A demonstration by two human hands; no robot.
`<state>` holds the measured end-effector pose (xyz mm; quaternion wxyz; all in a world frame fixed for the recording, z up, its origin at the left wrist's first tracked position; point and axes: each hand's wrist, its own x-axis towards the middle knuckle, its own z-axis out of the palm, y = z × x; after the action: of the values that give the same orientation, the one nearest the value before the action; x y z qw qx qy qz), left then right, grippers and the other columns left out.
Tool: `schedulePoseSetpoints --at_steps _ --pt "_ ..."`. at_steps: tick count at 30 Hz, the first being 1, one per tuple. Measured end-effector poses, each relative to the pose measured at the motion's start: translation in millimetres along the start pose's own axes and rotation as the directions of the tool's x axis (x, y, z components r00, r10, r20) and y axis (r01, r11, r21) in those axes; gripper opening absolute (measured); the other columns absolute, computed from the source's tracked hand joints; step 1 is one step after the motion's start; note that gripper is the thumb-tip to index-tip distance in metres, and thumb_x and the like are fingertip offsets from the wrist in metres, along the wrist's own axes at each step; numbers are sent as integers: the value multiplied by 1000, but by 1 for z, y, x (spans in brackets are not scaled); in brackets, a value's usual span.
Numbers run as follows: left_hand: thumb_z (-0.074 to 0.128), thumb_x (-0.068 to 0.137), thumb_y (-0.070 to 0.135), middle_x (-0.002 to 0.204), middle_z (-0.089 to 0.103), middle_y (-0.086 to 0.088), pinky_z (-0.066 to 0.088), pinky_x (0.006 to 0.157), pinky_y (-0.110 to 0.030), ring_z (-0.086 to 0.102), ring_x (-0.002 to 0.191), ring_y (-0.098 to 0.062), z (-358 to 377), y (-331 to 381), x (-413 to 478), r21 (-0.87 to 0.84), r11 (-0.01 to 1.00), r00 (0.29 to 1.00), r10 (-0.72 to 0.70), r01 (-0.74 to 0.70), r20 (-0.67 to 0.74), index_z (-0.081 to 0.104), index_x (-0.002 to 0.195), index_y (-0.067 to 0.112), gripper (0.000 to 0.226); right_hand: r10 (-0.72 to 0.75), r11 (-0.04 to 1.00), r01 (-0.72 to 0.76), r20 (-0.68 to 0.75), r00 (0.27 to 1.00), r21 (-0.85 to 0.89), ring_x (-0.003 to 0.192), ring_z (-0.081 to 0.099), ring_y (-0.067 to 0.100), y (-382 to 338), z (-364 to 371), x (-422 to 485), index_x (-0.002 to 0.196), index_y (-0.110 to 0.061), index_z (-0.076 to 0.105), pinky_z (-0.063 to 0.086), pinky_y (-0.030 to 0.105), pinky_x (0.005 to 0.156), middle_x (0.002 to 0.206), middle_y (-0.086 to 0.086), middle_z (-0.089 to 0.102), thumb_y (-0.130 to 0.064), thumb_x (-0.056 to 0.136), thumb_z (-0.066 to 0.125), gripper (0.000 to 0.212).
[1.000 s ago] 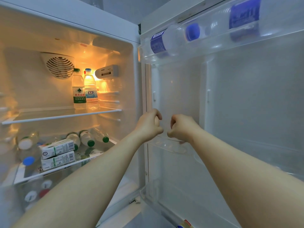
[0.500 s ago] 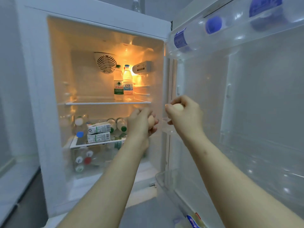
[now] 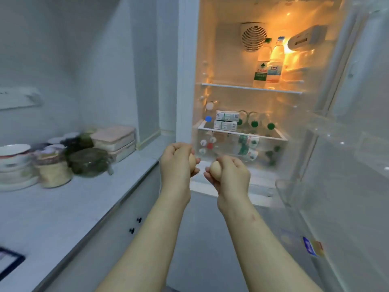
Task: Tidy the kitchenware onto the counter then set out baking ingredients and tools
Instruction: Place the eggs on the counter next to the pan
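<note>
Before the open fridge [image 3: 187, 60], egg-filled hands [image 3: 177, 163].

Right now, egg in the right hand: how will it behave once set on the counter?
Probably fragile: the right hand cups the egg loosely rather than squeezing it. Likely to roll: it is rounded and the counter looks flat and smooth. Seemingly light.

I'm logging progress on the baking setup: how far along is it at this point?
Done: bowls, jars and lidded boxes already sit on the counter. In hand: the left hand and right hand each hold an egg, in front of the open fridge. Left: set the eggs down, shut the fridge, bring out other ingredients and tools.
</note>
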<state>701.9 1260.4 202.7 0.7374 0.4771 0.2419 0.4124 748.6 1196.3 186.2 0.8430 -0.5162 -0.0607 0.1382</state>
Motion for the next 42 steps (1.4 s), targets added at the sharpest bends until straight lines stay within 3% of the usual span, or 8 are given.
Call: schedulePoseSetpoints --at_steps 4,7,13,17,21,26,32,42 --pt "50 88 6 74 55 0 42 41 -16 57 52 -8 -69 6 -18 91 992 971 106 -88 -214 52 76 15 15 156 988 -151 164 974 -43 73 55 26 47 32 -38 70 -9 51 56 24 54 81 10 51 -6 87 54 17" --pt "49 88 6 75 55 -1 42 41 -16 57 54 -9 -122 21 -35 126 986 917 152 -113 -370 52 78 14 14 264 964 -251 267 927 -84 65 56 22 76 57 -74 70 -9 52 55 23 51 79 10 50 -6 87 54 18" --pt "50 90 8 76 54 -2 43 44 -18 57 59 -12 -207 42 -77 129 988 817 146 -88 -557 52 76 14 15 419 908 -386 397 817 -165 57 55 18 110 90 -146 74 -10 53 55 22 50 77 10 52 -5 88 54 15" --pt "49 89 6 77 55 -3 45 45 -20 56 53 -9 -270 65 -128 149 983 703 183 -110 -687 54 79 13 13 514 856 -445 514 687 -262 59 57 19 132 116 -221 75 -9 54 55 22 50 76 10 54 -5 88 54 14" --pt "49 87 8 75 57 1 47 48 -20 59 61 -11 -335 93 -191 255 958 559 283 -128 -779 56 81 15 12 592 801 -480 590 549 -356 59 58 20 154 134 -309 75 -9 55 56 22 50 76 11 54 -6 88 55 13" --pt "51 88 9 82 58 -1 47 50 -23 60 65 -13 -415 122 -275 299 946 402 324 -127 -856 57 80 18 13 658 744 -473 641 395 -472 70 61 20 173 147 -417 79 -11 58 58 25 58 88 13 57 -9 88 56 9" --pt "51 89 11 79 59 0 47 53 -23 61 66 -12 -503 149 -389 314 945 177 325 -87 -929 56 80 17 12 758 627 -469 627 181 -622 65 60 18 194 149 -560 77 -12 56 58 26 60 86 13 57 -7 88 57 12" --pt "47 94 16 89 57 1 47 54 -20 60 73 -10 -596 162 -486 217 976 -19 217 -1 -976 54 86 22 12 828 524 -390 561 22 -757 70 60 22 236 155 -688 76 -11 56 55 28 59 90 13 54 -9 88 57 12"
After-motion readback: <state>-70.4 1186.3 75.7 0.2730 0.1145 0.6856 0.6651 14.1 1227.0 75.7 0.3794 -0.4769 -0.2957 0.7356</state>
